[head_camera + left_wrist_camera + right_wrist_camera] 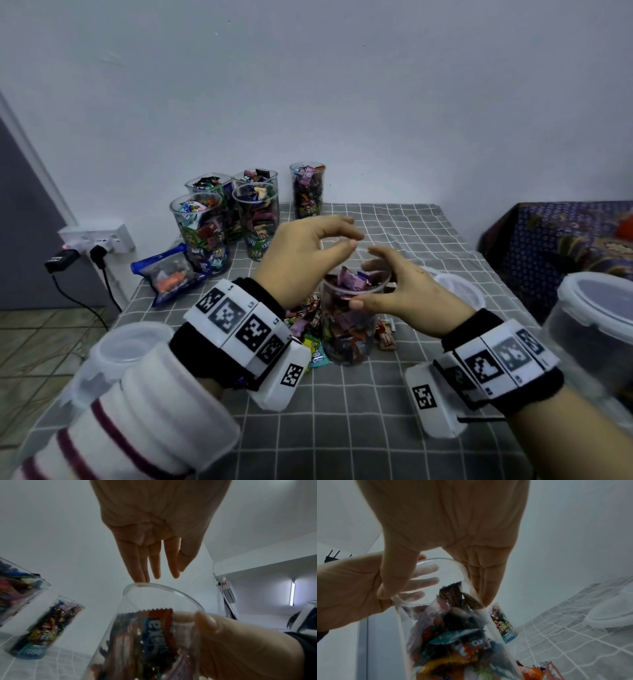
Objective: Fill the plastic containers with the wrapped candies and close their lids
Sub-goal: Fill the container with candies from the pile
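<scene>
Two hands: both were at the mouth of one jar, near the middle of the table (342, 428).
Right hand (404, 294): clamped on the jar's rim, thumb on the near side, fingers round the far-right side.
Left hand (301, 253): empty and spread, fingers held loosely above the rim; in the left wrist view its fingertips (140, 579) looked to be just touching the far edge.
Candy container (346, 329): a clear cylinder, upright with its long axis vertical, packed nearly to the top, mouth uncovered.
Key relation: the open mouth lay straight below the left hand, so a lid would have to come down along the jar's vertical axis.
Loose candies (301, 318): a few lay at the jar's foot on its left side, nearer the left hand.
Spare lids (460, 291): translucent, flat on the cloth just right of the jar, towards the right edge and nearer the right hand, which was occupied.
Likely step: fetching a lid, probably while one hand steadied the jar.
Filled containers (219, 222): five stood towards the far left corner, with no lids that I could make out.
</scene>
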